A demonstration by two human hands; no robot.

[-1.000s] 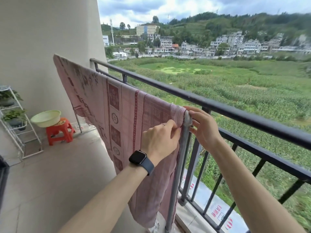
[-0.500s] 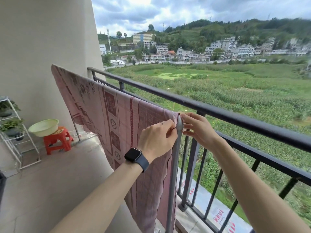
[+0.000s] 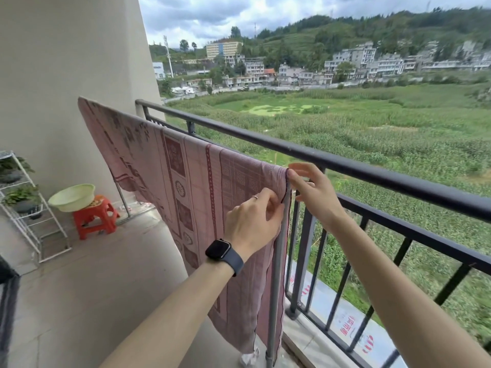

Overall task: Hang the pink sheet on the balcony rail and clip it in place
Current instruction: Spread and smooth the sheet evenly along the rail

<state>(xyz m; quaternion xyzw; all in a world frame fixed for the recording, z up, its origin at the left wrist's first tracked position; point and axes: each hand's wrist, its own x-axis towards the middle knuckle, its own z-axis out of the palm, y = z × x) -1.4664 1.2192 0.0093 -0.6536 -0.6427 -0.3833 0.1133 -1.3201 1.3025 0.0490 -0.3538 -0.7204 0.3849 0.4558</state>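
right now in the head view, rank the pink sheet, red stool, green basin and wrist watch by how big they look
1. pink sheet, by far.
2. red stool and green basin: look alike, no ranking.
3. wrist watch, only slightly smaller, since it is nearest the camera.

Both hands (image 3: 253,221) (image 3: 314,197) on pink sheet (image 3: 186,187) edge

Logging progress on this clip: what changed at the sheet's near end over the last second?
The near end of the pink sheet, bunched over the top of the grey post a second ago, now lies flatter, its edge along the post. The right hand went from cupping that top to pinching the sheet's upper corner. The left hand keeps pinching the edge lower down; no clip shows.
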